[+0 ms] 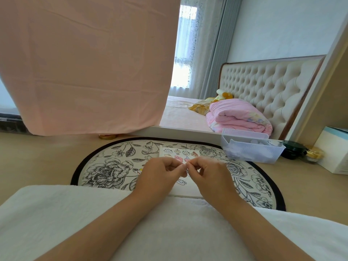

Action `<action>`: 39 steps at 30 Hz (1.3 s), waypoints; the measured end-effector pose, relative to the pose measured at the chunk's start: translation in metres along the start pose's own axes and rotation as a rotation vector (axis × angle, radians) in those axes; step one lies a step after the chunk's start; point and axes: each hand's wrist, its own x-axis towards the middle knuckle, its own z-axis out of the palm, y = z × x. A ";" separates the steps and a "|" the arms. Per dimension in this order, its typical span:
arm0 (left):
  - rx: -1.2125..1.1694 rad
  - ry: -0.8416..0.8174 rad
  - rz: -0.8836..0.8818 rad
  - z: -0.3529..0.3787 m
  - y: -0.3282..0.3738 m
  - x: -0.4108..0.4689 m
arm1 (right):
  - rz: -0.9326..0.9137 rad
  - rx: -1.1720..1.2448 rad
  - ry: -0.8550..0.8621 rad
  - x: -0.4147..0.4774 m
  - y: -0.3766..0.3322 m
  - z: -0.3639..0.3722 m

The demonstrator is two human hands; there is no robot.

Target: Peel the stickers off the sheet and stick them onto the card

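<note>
A sticker sheet (178, 152) with small cartoon figures lies on the floral oval mat (105, 166), just beyond my hands. A white card (181, 187) lies under my hands, with stickers on it, one (181, 182) below my fingers. My left hand (160, 176) and my right hand (209, 174) meet fingertip to fingertip above the card, pinching a small sticker (186, 169) between them. The sticker is mostly hidden by my fingers.
A clear plastic box (252, 149) stands at the mat's right rear, with a dark jar (292, 149) and a white carton (333, 151) beyond it. A pink cloth (84, 63) hangs at the left. White fabric (169, 223) covers my lap. A mirror shows a bed.
</note>
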 end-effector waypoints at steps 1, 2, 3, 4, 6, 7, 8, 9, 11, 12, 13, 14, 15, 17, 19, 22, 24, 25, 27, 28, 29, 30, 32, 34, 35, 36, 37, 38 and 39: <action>-0.013 0.000 -0.003 0.000 0.001 0.000 | -0.004 -0.006 -0.003 0.000 0.001 0.000; -0.021 0.000 -0.006 0.000 0.001 0.000 | -0.006 -0.009 -0.004 0.000 0.001 0.000; -0.025 0.001 -0.008 0.000 0.001 0.000 | -0.010 -0.008 -0.005 0.000 0.001 0.000; -0.020 0.002 -0.009 0.000 0.000 0.001 | -0.015 -0.008 -0.007 0.000 0.001 0.000; 0.004 0.003 -0.012 0.001 -0.003 0.002 | -0.022 -0.009 -0.016 0.000 0.000 -0.001; 0.016 0.004 -0.011 0.001 -0.005 0.002 | -0.021 -0.007 -0.023 -0.001 -0.001 -0.001; 0.028 0.006 -0.005 0.002 -0.008 0.003 | -0.018 0.000 -0.029 -0.001 -0.001 -0.002; 0.042 0.009 0.009 0.002 -0.009 0.004 | -0.011 0.014 -0.032 -0.001 -0.002 -0.002; 0.074 0.022 0.042 0.003 -0.011 0.005 | 0.019 0.049 -0.035 -0.001 -0.003 -0.002; 0.078 0.028 0.059 0.003 -0.011 0.005 | 0.037 0.064 -0.033 -0.001 -0.003 -0.001; 0.078 0.029 0.075 0.003 -0.011 0.005 | 0.056 0.081 -0.030 -0.001 -0.004 0.000; 0.078 0.026 0.088 0.003 -0.011 0.005 | 0.080 0.102 -0.030 0.000 -0.004 0.001; 0.079 0.021 0.099 0.003 -0.010 0.005 | 0.106 0.124 -0.033 0.000 -0.004 0.002; 0.083 0.012 0.115 0.002 -0.010 0.005 | 0.146 0.160 -0.042 0.000 -0.004 0.003; 0.069 0.006 0.119 0.002 -0.009 0.004 | 0.184 0.215 -0.045 0.000 -0.005 0.003; 0.034 -0.003 0.116 0.002 -0.007 0.003 | 0.264 0.341 -0.074 0.001 -0.011 -0.001; 0.017 -0.015 0.111 0.003 -0.007 0.004 | 0.315 0.423 -0.096 0.000 -0.015 -0.004; 0.005 -0.020 0.110 0.003 -0.007 0.004 | 0.335 0.461 -0.101 0.000 -0.016 -0.005; -0.018 -0.028 0.110 0.002 -0.007 0.005 | 0.375 0.513 -0.098 -0.001 -0.017 -0.004; -0.022 -0.033 0.110 0.002 -0.007 0.005 | 0.398 0.536 -0.098 -0.001 -0.017 -0.003; -0.022 -0.038 0.110 0.002 -0.008 0.005 | 0.428 0.570 -0.106 -0.001 -0.017 -0.002; -0.023 -0.041 0.112 0.002 -0.008 0.005 | 0.463 0.615 -0.122 -0.001 -0.017 -0.001; -0.022 -0.044 0.127 0.002 -0.009 0.006 | 0.513 0.687 -0.166 0.000 -0.018 -0.003; -0.013 -0.046 0.135 0.002 -0.009 0.006 | 0.503 0.680 -0.190 0.000 -0.017 -0.005; -0.004 -0.047 0.136 0.001 -0.009 0.005 | 0.484 0.672 -0.186 0.000 -0.017 -0.006; 0.005 -0.050 0.140 0.001 -0.009 0.005 | 0.469 0.679 -0.176 0.000 -0.016 -0.006; 0.011 -0.053 0.143 0.000 -0.008 0.005 | 0.468 0.703 -0.166 0.000 -0.015 -0.006; 0.014 -0.056 0.148 0.000 -0.007 0.005 | 0.471 0.725 -0.158 0.001 -0.014 -0.006; 0.020 -0.058 0.155 -0.001 -0.007 0.005 | 0.471 0.723 -0.150 0.001 -0.013 -0.007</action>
